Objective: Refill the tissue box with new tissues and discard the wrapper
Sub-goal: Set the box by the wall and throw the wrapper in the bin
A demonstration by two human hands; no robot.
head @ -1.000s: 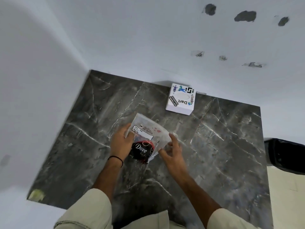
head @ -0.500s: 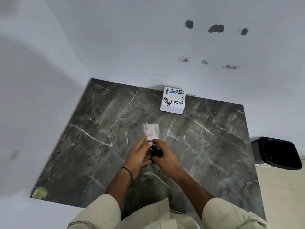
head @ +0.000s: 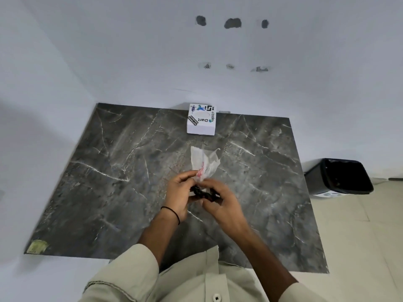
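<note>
At the centre of the frame, a crumpled plastic wrapper is held between both hands above the dark marble table. The left hand is closed on the lower, dark-printed end of the wrapper, and the right hand is closed on the same bunched end from the other side; the clear upper part is left sticking up toward the top of the frame. The wrapper appears to be gathered in both hands so that it can be squeezed small, which would make it easier to drop into a bin without catching.

The tissue box is seen at the upper middle of the table, set against the white wall, well apart from the hands. Its opening faces up, and it is judged to be already refilled, though no tissue can be made out through the opening. A black bin is seen on the floor at the right edge of the frame, just beside the table, placed within reach for the discard. The step in hand is judged to be the crumpling of the wrapper; the discard is not yet done.
</note>
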